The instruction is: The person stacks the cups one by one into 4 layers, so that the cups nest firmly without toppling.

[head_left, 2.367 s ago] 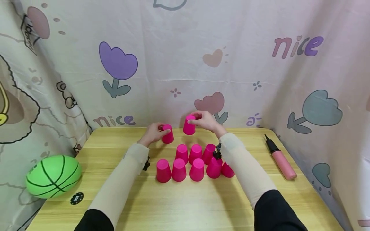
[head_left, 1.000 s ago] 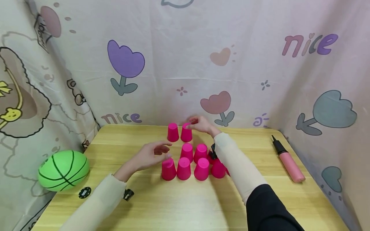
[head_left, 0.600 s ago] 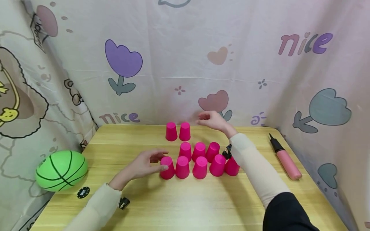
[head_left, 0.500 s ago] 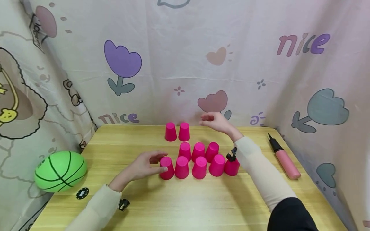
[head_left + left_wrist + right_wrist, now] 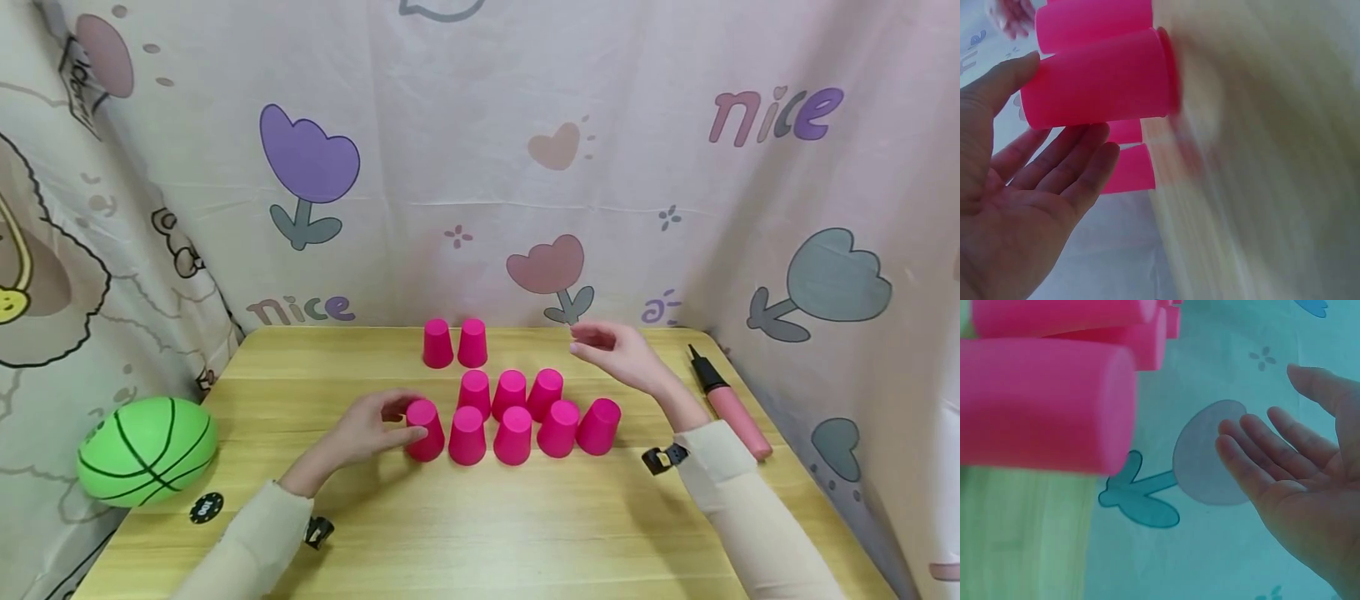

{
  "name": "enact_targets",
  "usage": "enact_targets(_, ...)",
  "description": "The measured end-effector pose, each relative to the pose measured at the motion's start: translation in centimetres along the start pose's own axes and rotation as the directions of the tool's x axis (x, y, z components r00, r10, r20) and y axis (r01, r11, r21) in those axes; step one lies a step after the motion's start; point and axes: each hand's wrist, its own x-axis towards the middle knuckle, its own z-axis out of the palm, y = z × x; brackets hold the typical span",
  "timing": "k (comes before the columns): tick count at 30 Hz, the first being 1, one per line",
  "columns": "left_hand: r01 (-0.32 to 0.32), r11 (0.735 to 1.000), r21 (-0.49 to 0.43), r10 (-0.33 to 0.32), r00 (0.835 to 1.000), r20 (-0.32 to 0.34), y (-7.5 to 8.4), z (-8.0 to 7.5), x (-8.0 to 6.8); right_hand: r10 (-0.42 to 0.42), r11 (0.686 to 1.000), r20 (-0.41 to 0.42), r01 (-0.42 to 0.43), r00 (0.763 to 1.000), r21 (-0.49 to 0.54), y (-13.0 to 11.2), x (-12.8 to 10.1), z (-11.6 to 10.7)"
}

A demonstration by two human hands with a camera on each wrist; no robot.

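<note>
Pink upside-down cups stand on the wooden table in three rows: two cups (image 5: 438,343) at the back, three cups (image 5: 511,395) in the middle, several cups (image 5: 513,436) in front. My left hand (image 5: 378,427) holds the leftmost front cup (image 5: 424,431), thumb on the near side and fingers behind. In the left wrist view, the thumb (image 5: 1013,75) lies at the narrow end of that cup (image 5: 1100,81), with fingertips beneath. My right hand (image 5: 618,357) is in the air right of the middle row, fingers loosely bent, holding nothing; the right wrist view shows its palm beside a cup (image 5: 1047,406).
A green ball (image 5: 147,452) sits at the table's left edge beside a black chip (image 5: 206,507) marked 100. A pink hand pump (image 5: 735,412) with a black nozzle lies on the right. A printed curtain (image 5: 450,167) hangs behind the table (image 5: 480,525).
The two back cups were set down and released. My left hand came forward to the leftmost front cup and now grips it. My right hand moved away to the right, leaving the back row.
</note>
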Motion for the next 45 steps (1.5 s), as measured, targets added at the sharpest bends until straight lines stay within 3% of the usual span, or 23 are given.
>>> enact_targets(5, -0.005, 1.0, 0.028, 0.007, 0.998, -0.058, -0.1, -1.1, 1.0, 0.017, 1.0, -0.01, -0.017, 1.0, -0.013, 1.1, -2.4, 0.0)
enact_targets(14, 0.081, 0.995, 0.051, -0.073, 0.987, -0.146, -1.3, -2.8, 3.2, 0.04, 0.999, -0.019, -0.041, 0.999, -0.032, 3.1, -6.1, 1.0)
enact_targets(19, 0.097, 0.994, 0.05, -0.085, 0.977, -0.193, -2.3, -3.4, 4.3, 0.033, 0.999, -0.027, -0.033, 0.999, -0.023, 3.9, -7.3, 1.5)
enact_targets(28, 0.151, 0.987, 0.048, -0.133, 0.955, -0.267, -3.3, -4.3, 6.6, 0.072, 0.997, -0.012, -0.072, 0.997, 0.037, 5.5, -8.5, 2.2)
enact_targets(36, 0.206, 0.976, 0.072, -0.175, 0.935, -0.309, -3.8, -4.5, 8.3, 0.058, 0.993, -0.004, -0.057, 0.998, 0.099, 6.2, -9.0, 2.6)
enact_targets(45, 0.249, 0.966, 0.063, -0.216, 0.919, -0.33, -4.6, -4.5, 9.6, 0.052, 0.994, -0.014, -0.05, 0.999, 0.098, 6.3, -9.1, 2.7)
